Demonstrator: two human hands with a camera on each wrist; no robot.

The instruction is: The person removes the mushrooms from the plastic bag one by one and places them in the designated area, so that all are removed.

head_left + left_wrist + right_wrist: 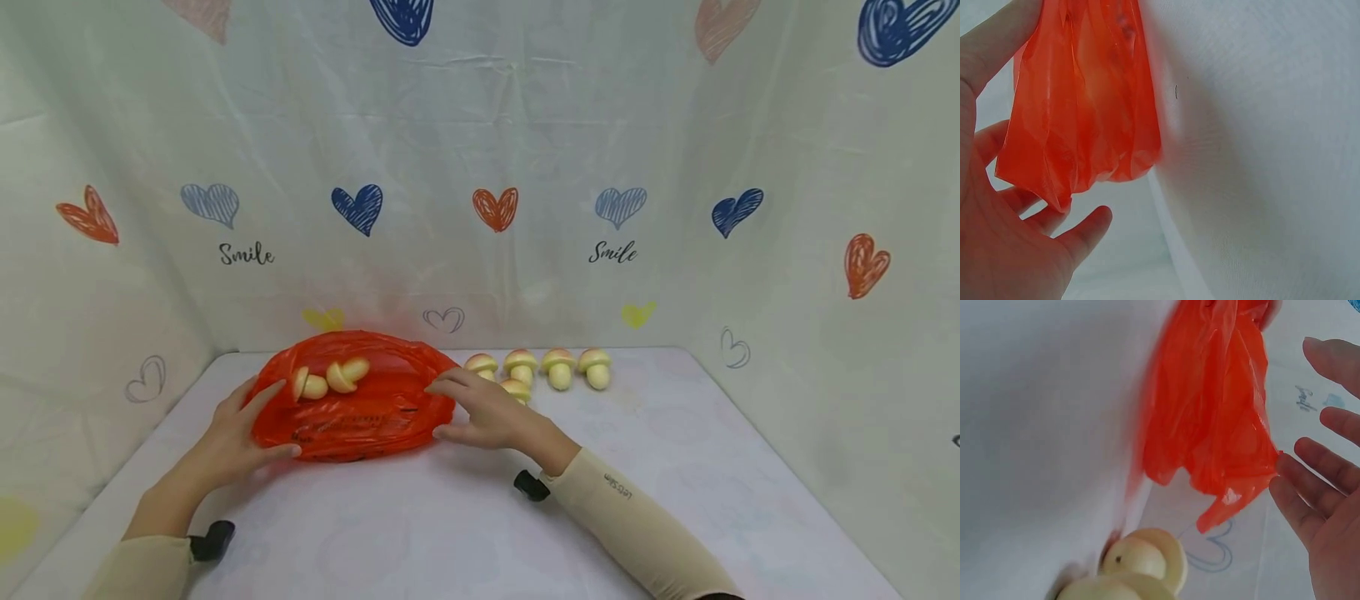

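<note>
A red plastic bag [352, 433] lies on the table's left half, its edge raised around a hollow middle. Two toy mushrooms [343, 377], with pale stems and yellowish caps, rest on the red plastic within that edge. At the bag's left end, my left hand [232, 437] has fingers and thumb spread, touching the plastic; in the left wrist view some fingers are behind the bag [1085, 106]. My right hand [483, 408] is at the other end, fingers extended. In the right wrist view its fingertips touch or nearly touch a corner of the bag [1210, 425].
Several more mushrooms [558, 369] stand at the table's back edge, just beyond my right hand, which partly hides some. A white cloth backdrop [480, 125] printed with hearts rises behind and beside the white table [675, 467].
</note>
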